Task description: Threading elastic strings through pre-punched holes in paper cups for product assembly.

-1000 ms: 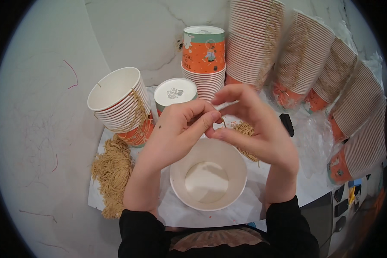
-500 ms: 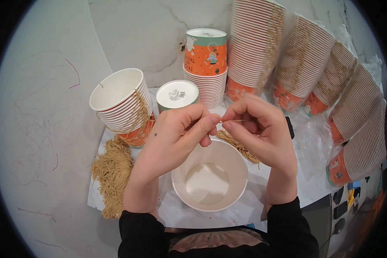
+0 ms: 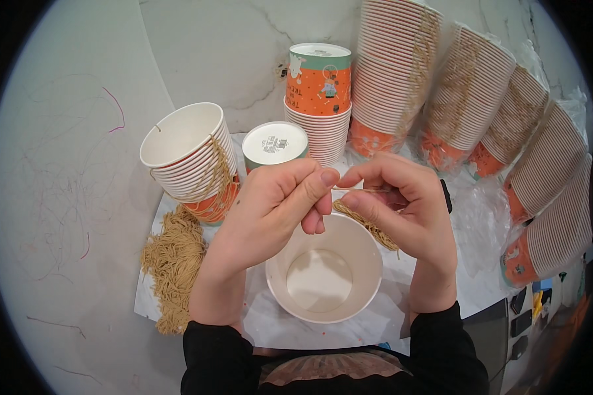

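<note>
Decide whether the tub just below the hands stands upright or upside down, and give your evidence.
Upright: the tub has its open rim facing up, with its inner wall and round bottom showing.

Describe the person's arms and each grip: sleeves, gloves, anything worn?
The left sleeve and right sleeve are plain black, ending on bare forearms. The left grip and right grip are ungloved human hands; no rings, watches or cables show.

Looks like a home craft corner: scribbles [image 3: 119, 105] left of the table [image 3: 389, 313], yarn [image 3: 172, 260] and stacked cups [image 3: 395, 72] on it.
</note>
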Motion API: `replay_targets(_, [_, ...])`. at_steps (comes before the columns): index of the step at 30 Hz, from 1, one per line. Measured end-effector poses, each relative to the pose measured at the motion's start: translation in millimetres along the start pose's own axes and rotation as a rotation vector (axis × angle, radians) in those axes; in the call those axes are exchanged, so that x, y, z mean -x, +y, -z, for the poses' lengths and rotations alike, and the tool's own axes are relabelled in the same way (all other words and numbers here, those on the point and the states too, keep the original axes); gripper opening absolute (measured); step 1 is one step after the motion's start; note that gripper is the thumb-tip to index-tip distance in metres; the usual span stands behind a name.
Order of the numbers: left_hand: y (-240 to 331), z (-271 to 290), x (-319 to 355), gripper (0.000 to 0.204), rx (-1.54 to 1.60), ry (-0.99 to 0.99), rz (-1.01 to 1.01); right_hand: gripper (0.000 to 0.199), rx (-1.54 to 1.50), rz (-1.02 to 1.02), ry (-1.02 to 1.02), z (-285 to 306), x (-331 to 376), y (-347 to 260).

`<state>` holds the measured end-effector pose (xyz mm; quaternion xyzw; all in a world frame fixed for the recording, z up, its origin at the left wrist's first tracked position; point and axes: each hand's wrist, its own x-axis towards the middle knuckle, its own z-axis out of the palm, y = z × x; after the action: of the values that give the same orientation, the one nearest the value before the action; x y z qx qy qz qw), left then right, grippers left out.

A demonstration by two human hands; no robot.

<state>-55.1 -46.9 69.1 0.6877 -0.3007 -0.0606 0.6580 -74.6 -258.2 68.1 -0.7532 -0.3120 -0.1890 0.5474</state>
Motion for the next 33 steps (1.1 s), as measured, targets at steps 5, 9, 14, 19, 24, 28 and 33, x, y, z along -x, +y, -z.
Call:
replay_targets(5, [-1,-1,0,0.039,0.032,-0.038,-0.003,0.014,0.048,-0.003,0.022,-2,1,-2])
replay_targets(9, [-3,-3,0,0.039,0.044,-0.037,0.000,0.010,0.101,0.062,0.037,-3,0,-3])
replay_targets(14, [1,-6,0,0.039,0.064,-0.031,-0.012,0.008,0.086,0.043,0.057,-4,-1,-6])
replay_targets(19, [-2,-5,-2,0.039,0.081,-0.017,0.005,0.010,0.108,-0.002,0.064,-5,-1,-9])
replay_targets(24, [-7,-18,0,0.039,-0.074,0.003,0.001,0.011,0.142,0.013,0.074,3,1,-4])
replay_targets(28, [0,-46,19,0.037,-0.759,-0.057,-0.205,0.009,0.254,-0.019,0.183,20,-1,0])
replay_targets(33, [-13,-86,46,0.043,-1.017,-0.332,-0.271,0.006,0.267,-0.063,0.251,27,-3,-3])
